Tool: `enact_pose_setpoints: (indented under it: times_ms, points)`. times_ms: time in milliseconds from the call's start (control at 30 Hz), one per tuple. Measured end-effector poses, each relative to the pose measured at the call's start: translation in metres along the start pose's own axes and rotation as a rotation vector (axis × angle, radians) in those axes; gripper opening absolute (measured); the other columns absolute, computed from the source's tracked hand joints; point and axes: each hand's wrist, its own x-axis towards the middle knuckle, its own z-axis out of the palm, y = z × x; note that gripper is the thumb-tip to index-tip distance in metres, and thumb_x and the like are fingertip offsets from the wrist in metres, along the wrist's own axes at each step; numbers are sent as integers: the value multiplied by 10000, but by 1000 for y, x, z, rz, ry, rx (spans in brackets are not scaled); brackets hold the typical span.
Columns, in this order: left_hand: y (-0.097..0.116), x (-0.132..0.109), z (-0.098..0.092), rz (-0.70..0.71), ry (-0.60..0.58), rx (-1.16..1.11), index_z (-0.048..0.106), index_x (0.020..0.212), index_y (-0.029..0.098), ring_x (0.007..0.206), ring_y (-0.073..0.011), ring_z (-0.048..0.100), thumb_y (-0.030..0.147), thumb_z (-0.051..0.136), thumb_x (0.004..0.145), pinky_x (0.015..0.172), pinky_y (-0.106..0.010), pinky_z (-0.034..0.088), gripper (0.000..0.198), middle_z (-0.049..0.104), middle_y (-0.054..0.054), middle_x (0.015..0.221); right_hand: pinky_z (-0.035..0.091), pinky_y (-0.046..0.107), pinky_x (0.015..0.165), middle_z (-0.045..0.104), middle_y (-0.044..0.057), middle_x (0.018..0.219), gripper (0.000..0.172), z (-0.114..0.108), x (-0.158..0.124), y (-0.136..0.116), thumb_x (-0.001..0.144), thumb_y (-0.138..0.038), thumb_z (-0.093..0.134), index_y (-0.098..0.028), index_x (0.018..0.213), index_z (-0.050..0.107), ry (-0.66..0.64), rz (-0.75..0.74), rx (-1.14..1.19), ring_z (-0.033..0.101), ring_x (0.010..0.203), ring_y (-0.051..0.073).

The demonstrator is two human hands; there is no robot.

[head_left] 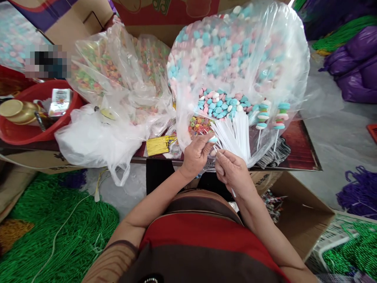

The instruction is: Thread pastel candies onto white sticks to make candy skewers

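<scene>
1 gold-coloured vessel (pixel 13 109) sits in the red plastic basin (pixel 32 135); heaped green cords (pixel 67 228) lie below that basin; far to the basin's right are purple bags (pixel 353 70), purple cords (pixel 359 194) and a white plastic crate (pixel 335 224).

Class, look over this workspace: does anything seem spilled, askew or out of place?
The white plastic bag droops over the front edge of the table, hanging partly unsupported. A white cable trails across the heaped green strands, which looks untidy and easy to snag.
</scene>
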Motion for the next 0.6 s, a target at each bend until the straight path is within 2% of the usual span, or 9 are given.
enact_pose_setpoints:
  times_ms: [67,200,333,400,500,600]
  points:
    - [4,-1,4,47,-56,-19,728,1206,222,1036,-151,742,391,473,1067,941,-278,577,336,795,-76,1113,198,176,320,391,-129,453,444,0,2,2,789,-611,770,-215,812,569,26,-11,59,242,319,36]
    - [5,0,8,-35,-150,-137,734,1186,229,1042,-149,736,386,441,1076,944,-288,577,350,791,-72,1106,242,181,327,474,-99,489,495,-10,8,7,809,-639,751,-213,719,516,38,-54,48,303,319,32]
    - [0,1,8,-124,-51,-103,741,1134,204,977,-146,732,414,484,1060,895,-279,578,339,785,-77,1049,267,191,356,604,-53,582,442,-22,10,13,869,-631,697,-205,831,586,-61,-34,-132,408,358,50]
    - [-2,-2,9,-107,-37,-75,743,1121,199,966,-144,729,400,492,1059,889,-276,575,327,784,-76,1037,227,193,357,543,-74,536,429,-22,10,17,871,-622,699,-210,846,583,-58,-40,-157,371,361,53]
    - [-2,-6,12,-39,-97,-91,750,1111,205,1025,-151,725,369,492,1060,947,-289,568,309,779,-79,1057,192,200,355,419,-101,495,486,-16,14,22,837,-649,724,-221,740,515,14,-80,-43,283,368,46]
    - [-7,1,6,-45,-198,-124,712,1230,221,1107,-157,711,366,469,1066,995,-300,560,327,757,-87,1179,195,197,363,430,-98,525,481,-16,19,21,814,-639,757,-218,754,533,60,-91,57,273,378,41]
